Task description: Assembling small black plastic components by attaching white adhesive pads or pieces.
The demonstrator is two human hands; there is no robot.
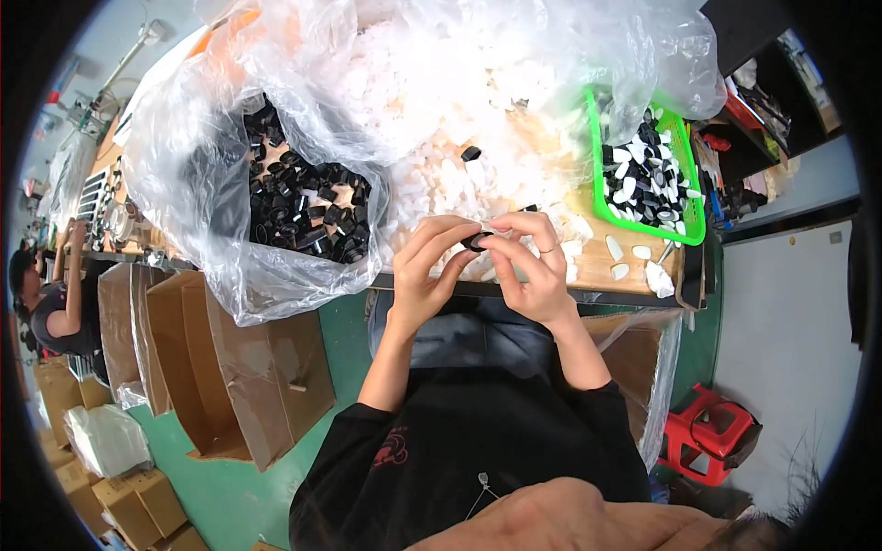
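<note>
Both of my hands meet over the table's near edge, pinching one small black plastic piece (pixel 476 241) between them. My left hand (pixel 425 264) grips its left side with thumb and fingertips. From the other side my right hand (pixel 531 264), with a ring on one finger, closes on the same piece. Its exact shape is partly covered by my fingers. Beyond my hands spreads a heap of small white pieces (pixel 450 188), and a lone black piece (pixel 471 153) lies on it. To the left, a clear plastic bag (pixel 220 266) lies open around many black pieces (pixel 312 207).
A green basket (pixel 694 174) of mixed black and white pieces stands at right. Clear plastic sheeting (pixel 634 46) covers the back. Cardboard boxes (pixel 243 367) stand below the table at left, a red stool (pixel 703 432) at lower right. Another person (pixel 69 308) is at far left.
</note>
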